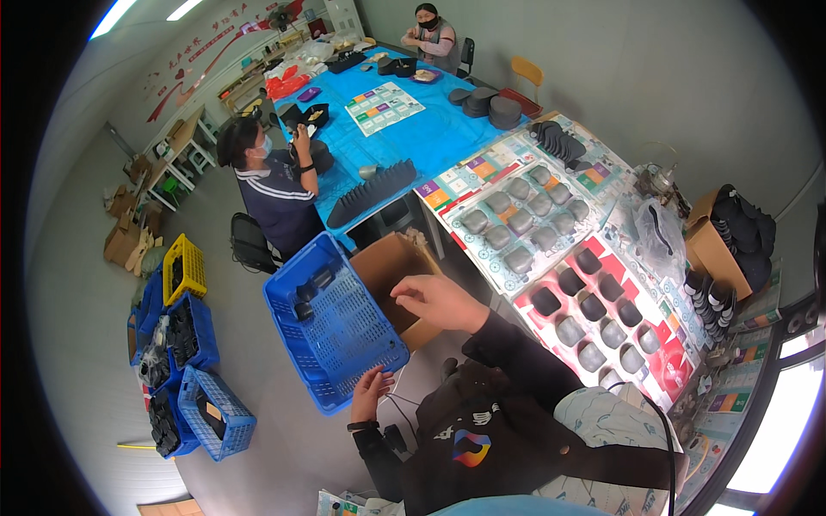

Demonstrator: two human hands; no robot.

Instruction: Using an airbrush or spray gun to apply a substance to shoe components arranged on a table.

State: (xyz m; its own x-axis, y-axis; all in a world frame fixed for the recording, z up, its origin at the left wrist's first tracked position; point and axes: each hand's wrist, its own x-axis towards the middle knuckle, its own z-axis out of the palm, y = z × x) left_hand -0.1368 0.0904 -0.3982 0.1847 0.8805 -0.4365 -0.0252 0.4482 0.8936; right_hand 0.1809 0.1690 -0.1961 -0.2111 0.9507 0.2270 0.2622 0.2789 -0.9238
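A blue slatted plastic crate (331, 335) stands in front of me to the left, with a few dark rounded pieces (314, 292) lying toward its far end. At its near rim is my left hand (370, 394), fingers apart; whether it touches the rim I cannot tell. My right hand (440, 301) hovers over an open cardboard box (383, 271) beside the crate. Its fingers reach left, loosely bent and apart, with nothing visible in them. To the right, several grey and dark cup-shaped pieces (570, 331) sit in rows on a red-and-white sheet (538, 322), brightly lit.
More grey cup-shaped pieces (519, 189) lie on a patterned table behind. A blue-covered table (379, 142) holds a row of dark pieces; one person (271, 185) works there, another (434, 43) sits farther back. Filled crates (215, 413) line the left floor. A carton (718, 245) stands right.
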